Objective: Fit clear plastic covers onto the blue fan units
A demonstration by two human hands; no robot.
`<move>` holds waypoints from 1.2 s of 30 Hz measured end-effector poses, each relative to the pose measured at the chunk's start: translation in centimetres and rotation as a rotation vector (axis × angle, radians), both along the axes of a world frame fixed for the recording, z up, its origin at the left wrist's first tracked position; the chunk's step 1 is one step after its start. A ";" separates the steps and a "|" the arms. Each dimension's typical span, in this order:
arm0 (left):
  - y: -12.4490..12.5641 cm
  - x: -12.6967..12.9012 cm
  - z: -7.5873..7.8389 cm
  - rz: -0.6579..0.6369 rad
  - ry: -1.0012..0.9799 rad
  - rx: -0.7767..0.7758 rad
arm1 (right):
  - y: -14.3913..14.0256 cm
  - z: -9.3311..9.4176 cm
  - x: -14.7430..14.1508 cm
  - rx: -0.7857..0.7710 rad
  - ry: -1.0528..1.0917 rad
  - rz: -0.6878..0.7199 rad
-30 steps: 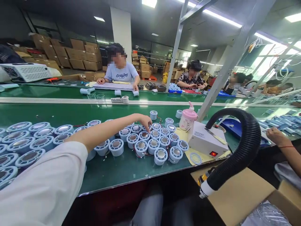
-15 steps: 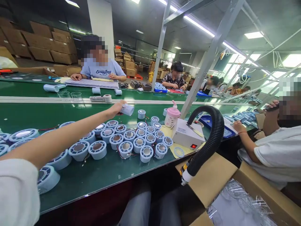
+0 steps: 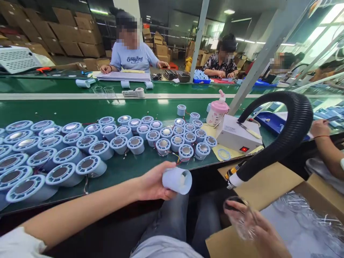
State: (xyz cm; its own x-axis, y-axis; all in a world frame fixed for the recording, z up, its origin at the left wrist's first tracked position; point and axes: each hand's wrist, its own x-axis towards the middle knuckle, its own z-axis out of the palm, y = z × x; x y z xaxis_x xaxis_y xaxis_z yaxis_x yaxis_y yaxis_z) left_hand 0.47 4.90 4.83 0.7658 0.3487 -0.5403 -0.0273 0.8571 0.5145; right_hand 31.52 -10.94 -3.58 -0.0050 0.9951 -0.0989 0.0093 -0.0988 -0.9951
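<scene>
My left hand (image 3: 152, 184) grips a light blue round housing (image 3: 177, 180), held on its side above my lap in front of the table edge. Low at the right, my right hand (image 3: 252, 225) holds a clear plastic cup-like piece (image 3: 239, 218) over an open cardboard box (image 3: 268, 186). Several more blue round housings (image 3: 163, 145) with metal centres stand in rows on the green belt (image 3: 150, 109). Larger ones (image 3: 61, 173) crowd the left side.
A black corrugated hose (image 3: 290, 132) arches over the box. A white device with a red light (image 3: 236, 138) and a pink bottle (image 3: 217, 113) stand at the right. Three people sit across the belt; another person's arm (image 3: 326, 145) is at the right. Clear parts (image 3: 303, 222) fill the box.
My left hand picked a housing off the belt and drew it back toward my lap. My right hand has come into view holding a clear piece.
</scene>
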 end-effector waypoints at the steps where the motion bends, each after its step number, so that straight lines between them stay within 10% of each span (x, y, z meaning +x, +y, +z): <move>1: -0.6 0.4 -1.0 -0.024 0.018 0.041 | 0.4 0.6 -1.4 0.043 0.006 0.054; 7: -2.2 1.9 -4.5 -0.131 0.174 0.338 | 2.1 4.5 -7.4 0.408 -0.632 0.132; 11: -2.5 2.4 -3.9 -0.269 0.180 0.469 | 3.0 4.7 -8.5 0.646 -1.027 0.088; 16: -2.3 2.4 -2.2 -0.378 0.232 0.842 | 4.0 4.9 -9.2 0.588 -1.227 0.112; 24: -3.3 1.9 -1.9 -0.303 0.404 1.340 | 4.2 4.9 -9.6 0.315 -1.049 0.259; 29: -3.4 1.6 -2.9 -0.077 0.348 1.375 | 3.4 6.0 -9.7 0.117 -0.567 0.169; 36: -3.1 1.5 -4.6 -0.178 0.142 1.438 | 3.4 5.3 -8.8 -0.074 -0.158 0.020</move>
State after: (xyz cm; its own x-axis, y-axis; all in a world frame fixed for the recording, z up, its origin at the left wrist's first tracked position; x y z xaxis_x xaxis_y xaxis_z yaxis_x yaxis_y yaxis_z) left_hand 1.93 1.83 0.28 0.8269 0.5508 0.1136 0.1452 -0.4042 0.9031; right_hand 22.69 -7.57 1.69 -0.0037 0.9850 -0.1726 0.1679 -0.1695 -0.9711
